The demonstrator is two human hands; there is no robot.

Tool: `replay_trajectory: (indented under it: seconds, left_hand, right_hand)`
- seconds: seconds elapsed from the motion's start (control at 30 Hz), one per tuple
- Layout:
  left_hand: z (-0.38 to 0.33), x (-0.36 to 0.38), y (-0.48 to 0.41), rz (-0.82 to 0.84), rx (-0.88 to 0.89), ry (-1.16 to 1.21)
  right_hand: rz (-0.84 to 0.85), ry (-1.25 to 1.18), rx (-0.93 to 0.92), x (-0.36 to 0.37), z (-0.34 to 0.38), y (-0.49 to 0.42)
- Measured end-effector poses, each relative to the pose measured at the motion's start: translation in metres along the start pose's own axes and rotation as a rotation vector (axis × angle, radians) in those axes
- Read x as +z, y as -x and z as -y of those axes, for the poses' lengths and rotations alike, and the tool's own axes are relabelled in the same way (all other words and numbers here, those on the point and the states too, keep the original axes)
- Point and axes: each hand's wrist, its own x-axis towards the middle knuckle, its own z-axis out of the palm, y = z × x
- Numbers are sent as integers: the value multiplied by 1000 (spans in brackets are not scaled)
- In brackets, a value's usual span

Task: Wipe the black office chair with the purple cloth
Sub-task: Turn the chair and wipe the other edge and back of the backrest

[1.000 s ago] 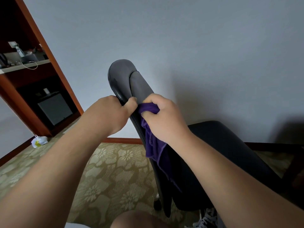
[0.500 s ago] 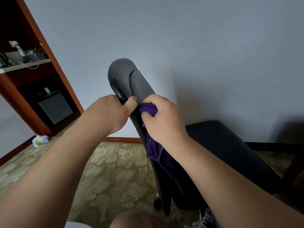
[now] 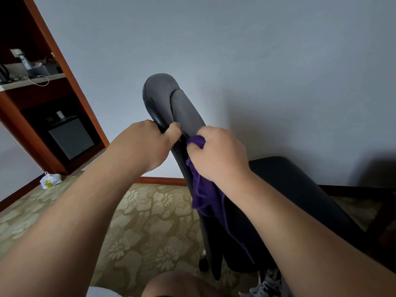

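Observation:
The black office chair (image 3: 165, 97) stands in front of me with its tall backrest edge-on and its seat (image 3: 300, 185) stretching right. My left hand (image 3: 145, 144) grips the left rim of the backrest, thumb hooked over the edge. Beside it, my right hand (image 3: 218, 155) is closed on the purple cloth (image 3: 203, 189) and presses it against the backrest's inner face. The loose end of the cloth hangs down along the backrest toward the seat.
A wooden cabinet (image 3: 70, 82) stands at the left with a small black fridge (image 3: 70, 138) and items on a shelf. A white plastic bag (image 3: 50, 180) lies on the patterned carpet (image 3: 150, 221). A grey wall is behind the chair. My knee (image 3: 182, 284) and a sneaker (image 3: 265, 284) show below.
My right hand with the cloth has shifted slightly along the backrest; the hanging cloth sways a little. The left hand keeps its grip in the same spot.

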Motion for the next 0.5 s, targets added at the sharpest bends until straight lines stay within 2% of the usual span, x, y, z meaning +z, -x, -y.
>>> replay_trajectory:
  seconds: [0.13, 0.37, 0.43, 0.5]
  left_hand:
    - [1, 0, -1, -1, 4, -2]
    - [2, 4, 0, -14, -10, 42]
    - [2, 3, 0, -12, -16, 34]
    - [1, 1, 0, -4, -22, 27]
  right_hand:
    - [-36, -85, -11, 3, 3, -2]
    - [48, 36, 128, 16, -34, 30]
    - [101, -151, 254, 19, -32, 28]
    - [109, -475, 418, 20, -21, 19]
